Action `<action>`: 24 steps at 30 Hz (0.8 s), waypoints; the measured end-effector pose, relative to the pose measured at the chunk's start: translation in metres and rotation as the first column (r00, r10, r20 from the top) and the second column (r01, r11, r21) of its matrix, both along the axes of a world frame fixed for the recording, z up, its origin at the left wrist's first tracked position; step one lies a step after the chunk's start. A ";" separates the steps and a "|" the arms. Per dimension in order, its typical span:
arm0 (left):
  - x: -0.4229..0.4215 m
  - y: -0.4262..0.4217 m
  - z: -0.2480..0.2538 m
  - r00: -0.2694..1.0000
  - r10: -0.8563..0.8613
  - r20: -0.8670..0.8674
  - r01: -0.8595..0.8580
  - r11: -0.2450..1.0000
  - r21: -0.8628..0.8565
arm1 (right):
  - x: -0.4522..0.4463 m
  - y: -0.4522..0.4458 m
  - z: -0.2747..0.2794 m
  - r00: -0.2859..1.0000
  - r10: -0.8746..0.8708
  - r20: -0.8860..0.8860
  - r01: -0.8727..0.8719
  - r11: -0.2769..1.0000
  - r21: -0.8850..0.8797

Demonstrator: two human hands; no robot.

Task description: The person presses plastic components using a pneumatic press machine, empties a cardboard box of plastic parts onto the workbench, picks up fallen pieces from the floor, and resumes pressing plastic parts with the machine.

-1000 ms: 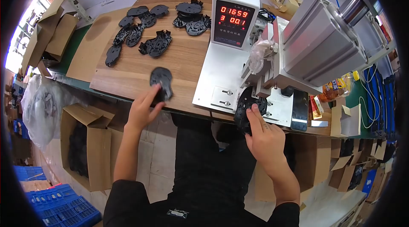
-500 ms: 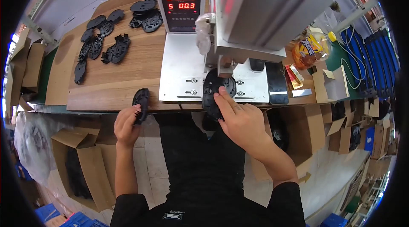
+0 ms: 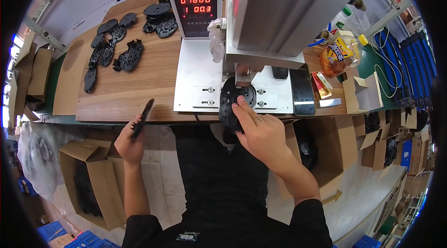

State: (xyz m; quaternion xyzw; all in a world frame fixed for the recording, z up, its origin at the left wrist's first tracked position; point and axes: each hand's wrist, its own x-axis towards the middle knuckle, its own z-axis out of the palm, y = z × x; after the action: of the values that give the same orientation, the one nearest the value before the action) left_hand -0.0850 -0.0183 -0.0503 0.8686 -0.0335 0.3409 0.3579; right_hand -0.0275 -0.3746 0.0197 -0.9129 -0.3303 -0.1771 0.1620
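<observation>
My left hand [image 3: 129, 142] is closed around a thin black plastic part [image 3: 142, 118], held nearly edge-on just off the table's front edge. Under the press head [image 3: 244, 77] lies another black plastic part [image 3: 229, 108], a rounded shell with slots and holes. My right hand [image 3: 261, 137] grips its near end, index and middle fingers stretched over the top and the thumb by the lower edge. The shell's far end sits beneath the metal block; whether the block touches it I cannot tell. Part of the shell is hidden by my fingers.
A press with a white display box [image 3: 195, 8] stands on a metal base plate [image 3: 195, 76]. Several black parts [image 3: 128, 55] lie on the wooden table at left. To the right are a phone [image 3: 302, 90], a drink bottle [image 3: 340, 55] and wrappers. Open cardboard boxes [image 3: 100, 187] flank my legs.
My left hand has moved slightly left and turned its part from face-up to nearly edge-on. The display went from 01659 to 01660. My right hand stays on its shell.
</observation>
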 end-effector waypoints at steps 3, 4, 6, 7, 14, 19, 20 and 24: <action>0.028 -0.034 0.028 0.919 -0.352 0.175 0.293 0.910 0.292 | -0.001 -0.004 0.004 0.998 -0.018 -0.053 0.024 0.992 0.122; 0.038 -0.050 0.041 0.854 -0.495 0.161 0.417 0.836 0.357 | -0.002 -0.006 0.009 0.997 -0.018 -0.076 0.034 0.975 0.218; 0.058 -0.085 0.058 0.708 -0.693 0.138 0.562 0.671 0.483 | -0.020 -0.023 0.025 0.994 -0.085 -0.073 0.103 0.950 0.295; 0.070 -0.101 0.059 0.637 -0.756 0.148 0.601 0.608 0.519 | -0.034 -0.035 0.030 0.987 -0.139 -0.082 0.159 0.919 0.361; 0.109 -0.141 0.047 0.604 -0.782 0.152 0.621 0.582 0.526 | -0.133 -0.164 -0.039 0.494 -0.657 -0.570 0.866 0.431 0.253; 0.097 -0.153 0.053 0.708 -0.700 0.090 0.582 0.652 0.486 | -0.147 -0.170 -0.068 0.467 -0.511 -0.722 0.841 0.508 0.185; 0.094 -0.154 0.052 0.709 -0.699 0.087 0.580 0.650 0.491 | -0.140 -0.164 -0.075 0.519 -0.455 -0.724 0.813 0.525 0.252; 0.095 -0.150 0.044 0.702 -0.708 0.070 0.603 0.645 0.470 | -0.081 -0.105 -0.045 0.830 -0.261 -0.492 0.510 0.712 0.483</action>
State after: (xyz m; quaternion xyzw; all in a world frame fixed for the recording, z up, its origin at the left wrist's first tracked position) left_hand 0.0099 -0.1682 -0.0063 0.8009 -0.4637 0.2768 0.2586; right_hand -0.1090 -0.4800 -0.0249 -0.8796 -0.0159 -0.1172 0.4608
